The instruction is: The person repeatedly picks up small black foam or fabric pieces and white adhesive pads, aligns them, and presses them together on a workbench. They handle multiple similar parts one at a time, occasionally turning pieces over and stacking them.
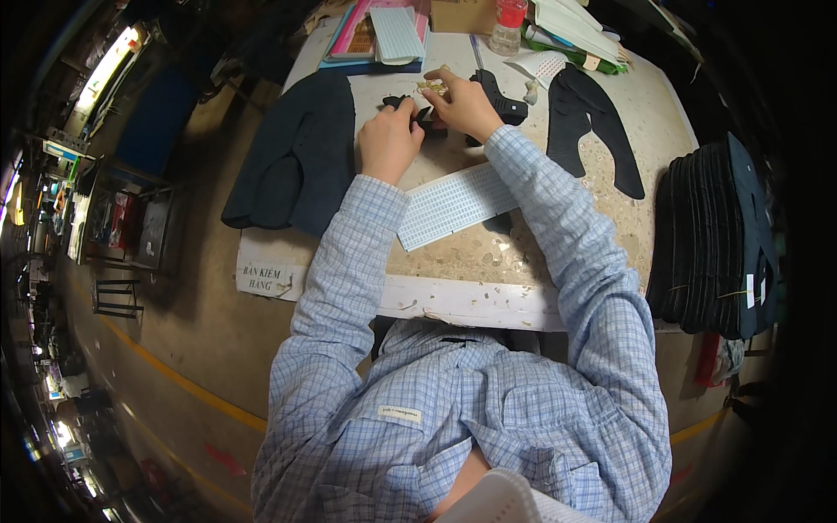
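My left hand (389,141) is over the far part of the table, its fingers closed on a small black piece (397,102) mostly hidden by them. Just to its right is my right hand (466,106), thumb and forefinger apart around a little heap of thin yellowish bits (433,87), possibly rubber bands. Beyond the right wrist lies a black hand tool (506,106), its kind unclear. Nearer to me, partly under my right forearm, a pale blue sheet (453,206) printed in rows lies at a slant.
Dark fabric pieces (296,157) are piled at the table's left; curved dark pieces (595,118) lie at the right. A tall stack of dark pieces (706,240) stands beside the right edge. Folders (362,39), a red-topped bottle (507,33) and papers (571,26) occupy the far end.
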`<move>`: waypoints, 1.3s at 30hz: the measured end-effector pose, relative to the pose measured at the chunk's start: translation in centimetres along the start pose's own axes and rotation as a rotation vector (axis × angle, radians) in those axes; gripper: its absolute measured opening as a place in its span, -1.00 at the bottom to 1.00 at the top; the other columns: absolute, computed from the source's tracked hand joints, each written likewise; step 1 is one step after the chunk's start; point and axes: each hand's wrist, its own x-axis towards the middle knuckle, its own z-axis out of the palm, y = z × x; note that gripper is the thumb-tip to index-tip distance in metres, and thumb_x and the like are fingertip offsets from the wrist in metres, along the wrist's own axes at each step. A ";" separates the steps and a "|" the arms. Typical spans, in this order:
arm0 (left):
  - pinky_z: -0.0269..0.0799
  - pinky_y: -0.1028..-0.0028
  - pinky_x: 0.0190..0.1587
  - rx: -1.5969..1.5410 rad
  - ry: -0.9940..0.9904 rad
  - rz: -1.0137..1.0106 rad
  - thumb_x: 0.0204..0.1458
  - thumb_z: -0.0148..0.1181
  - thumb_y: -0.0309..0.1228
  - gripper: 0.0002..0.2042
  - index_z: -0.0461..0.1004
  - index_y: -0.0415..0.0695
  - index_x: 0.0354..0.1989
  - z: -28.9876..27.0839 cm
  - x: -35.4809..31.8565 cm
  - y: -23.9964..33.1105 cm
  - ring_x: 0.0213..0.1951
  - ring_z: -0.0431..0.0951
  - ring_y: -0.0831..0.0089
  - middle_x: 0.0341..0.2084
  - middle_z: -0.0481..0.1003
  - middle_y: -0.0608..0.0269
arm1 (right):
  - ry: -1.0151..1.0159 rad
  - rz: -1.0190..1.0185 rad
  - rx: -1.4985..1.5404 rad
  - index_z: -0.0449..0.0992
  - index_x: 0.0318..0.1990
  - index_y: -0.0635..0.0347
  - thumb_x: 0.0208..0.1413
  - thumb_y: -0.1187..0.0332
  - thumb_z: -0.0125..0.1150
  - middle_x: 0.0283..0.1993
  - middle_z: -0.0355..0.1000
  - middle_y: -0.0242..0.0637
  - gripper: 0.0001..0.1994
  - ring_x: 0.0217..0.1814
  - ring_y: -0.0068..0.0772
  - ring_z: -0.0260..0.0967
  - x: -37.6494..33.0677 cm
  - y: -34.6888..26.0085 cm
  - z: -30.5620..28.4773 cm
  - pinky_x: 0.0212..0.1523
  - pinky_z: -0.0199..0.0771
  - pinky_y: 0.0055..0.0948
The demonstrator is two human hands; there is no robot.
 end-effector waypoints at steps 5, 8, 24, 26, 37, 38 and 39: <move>0.55 0.23 -0.29 -0.176 -0.049 -0.034 -0.10 0.25 -0.33 -0.54 0.36 0.03 0.06 -1.7 -0.9 0.8 -0.32 0.62 0.10 -0.32 0.59 0.07 | 0.018 -0.088 -0.145 0.44 0.02 0.28 -0.02 0.24 0.36 -0.41 0.56 0.01 -0.53 -0.43 -0.24 0.59 -0.4 -0.6 0.4 -0.28 0.58 -0.39; 0.57 0.34 -0.31 -0.319 0.111 -0.018 -0.09 0.27 -0.39 -0.57 0.39 -0.05 0.02 -2.3 -1.1 0.9 -0.33 0.64 0.24 -0.30 0.60 0.07 | -0.004 -0.028 0.142 0.41 0.07 0.27 -0.07 0.31 0.42 -0.38 0.56 -0.07 -0.48 -0.35 -0.36 0.59 -0.5 -1.4 -0.9 -0.32 0.60 -0.44; 0.49 0.33 -0.32 -0.268 0.023 0.083 -0.13 0.32 -0.50 -0.86 0.58 -0.20 -0.35 1.8 -1.8 1.7 -0.39 0.59 0.21 -0.43 0.53 0.11 | 0.301 0.236 0.055 0.53 -0.04 0.22 -0.01 0.28 0.33 -0.30 0.55 -0.13 -0.63 -0.25 -0.30 0.57 -3.9 7.7 -9.2 -0.29 0.61 -0.42; 0.49 0.30 -0.27 -0.205 0.010 0.137 -0.15 0.34 -0.49 -0.82 0.58 -0.21 -0.32 2.1 -1.4 2.3 -0.34 0.58 0.18 -0.38 0.52 0.08 | 0.336 0.128 -0.279 0.57 -0.06 0.17 -0.02 0.10 0.33 -0.33 0.57 -0.09 -0.58 -0.26 -0.16 0.58 -3.7 8.2 -9.3 -0.24 0.55 -0.33; 0.45 0.21 -0.08 -0.018 0.031 0.052 -0.14 0.25 -0.49 -0.85 0.59 -0.16 -0.35 5.5 0.5 1.1 -0.14 0.45 0.03 -0.32 0.51 0.09 | 0.108 0.340 -0.115 0.59 -0.02 0.07 0.09 -0.02 0.23 -0.18 0.56 -0.09 -0.56 -0.18 -0.27 0.53 -4.0 8.3 -8.7 -0.08 0.46 -0.41; 0.45 0.21 -0.09 0.012 0.051 0.040 -0.15 0.24 -0.50 -0.86 0.59 -0.16 -0.36 5.2 0.7 0.6 -0.16 0.46 0.03 -0.33 0.52 0.08 | 0.118 0.363 -0.046 0.58 0.00 0.08 0.08 0.00 0.25 -0.15 0.55 -0.10 -0.56 -0.18 -0.29 0.52 -3.9 8.5 -8.3 -0.11 0.47 -0.42; 0.45 0.20 -0.10 0.040 0.035 0.019 -0.16 0.23 -0.50 -0.86 0.59 -0.16 -0.37 4.9 0.7 0.1 -0.17 0.46 0.02 -0.34 0.53 0.08 | 0.151 0.365 0.029 0.57 0.01 0.08 0.07 0.02 0.27 -0.13 0.53 -0.11 -0.56 -0.18 -0.31 0.51 -3.8 8.6 -7.9 -0.13 0.47 -0.43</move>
